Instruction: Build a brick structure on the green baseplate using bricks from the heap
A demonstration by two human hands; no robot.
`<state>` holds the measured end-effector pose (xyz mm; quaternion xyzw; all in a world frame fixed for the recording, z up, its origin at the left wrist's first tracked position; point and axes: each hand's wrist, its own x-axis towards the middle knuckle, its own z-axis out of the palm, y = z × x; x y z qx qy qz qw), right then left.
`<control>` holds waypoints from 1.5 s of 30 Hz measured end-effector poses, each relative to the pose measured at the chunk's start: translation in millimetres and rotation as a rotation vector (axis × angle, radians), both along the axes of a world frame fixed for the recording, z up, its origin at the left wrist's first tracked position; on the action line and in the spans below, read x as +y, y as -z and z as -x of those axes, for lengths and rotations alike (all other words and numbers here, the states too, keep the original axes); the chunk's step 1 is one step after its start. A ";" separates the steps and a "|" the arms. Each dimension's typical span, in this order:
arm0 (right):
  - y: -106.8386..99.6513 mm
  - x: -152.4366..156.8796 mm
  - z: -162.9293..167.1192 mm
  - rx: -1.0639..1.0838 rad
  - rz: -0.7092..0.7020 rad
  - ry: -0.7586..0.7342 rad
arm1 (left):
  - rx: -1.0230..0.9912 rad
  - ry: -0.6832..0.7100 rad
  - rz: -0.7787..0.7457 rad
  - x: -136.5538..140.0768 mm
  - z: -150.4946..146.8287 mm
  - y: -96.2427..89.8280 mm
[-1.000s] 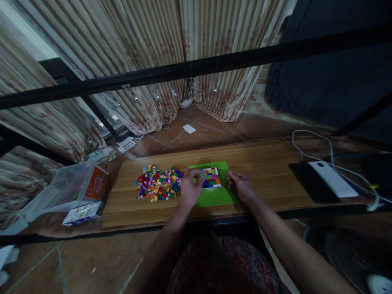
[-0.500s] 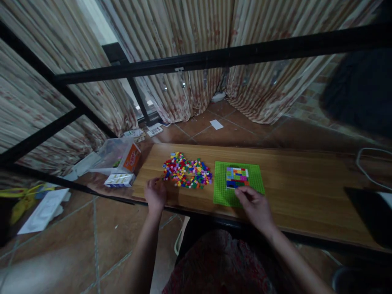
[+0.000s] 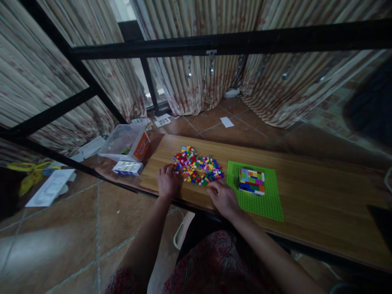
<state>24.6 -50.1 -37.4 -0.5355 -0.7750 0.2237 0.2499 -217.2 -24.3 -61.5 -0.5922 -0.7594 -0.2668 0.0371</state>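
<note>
Loose toy building bricks [image 3: 197, 165] in many colours lie in a heap on the wooden table. At the heap's left edge rests my left hand [image 3: 167, 181], its fingers curled together; whatever they may hold is hidden. My right hand [image 3: 223, 197] is by the heap's lower right edge, thumb and fingers drawn together, and I cannot make out anything between them. Just right of it lies a green baseplate [image 3: 271, 206]. On this plate stands a low block of multicoloured bricks [image 3: 251, 181], roughly square, with a gap showing in its top layer.
The long wooden table [image 3: 309, 192] carries everything. Left of the heap are a small white and blue box [image 3: 128, 168] and a clear plastic bin [image 3: 119, 143] with an orange label. A black metal rail [image 3: 245, 44] crosses beyond the table, before striped curtains [image 3: 190, 90].
My right hand has moved left, from the brick block on the baseplate to the edge of the loose heap. My left hand stays by the heap. The camera view has shifted.
</note>
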 end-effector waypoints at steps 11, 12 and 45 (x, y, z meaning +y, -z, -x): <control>7.9 22.4 13.6 -0.132 -0.085 0.019 | -0.124 0.056 -0.078 -4.0 1.8 2.2; 7.0 25.9 12.7 -0.126 -0.093 0.025 | -0.133 0.048 -0.073 -3.8 1.4 2.1; -29.8 83.0 56.5 -0.469 -0.001 0.074 | -0.063 0.052 -0.130 1.7 10.1 4.6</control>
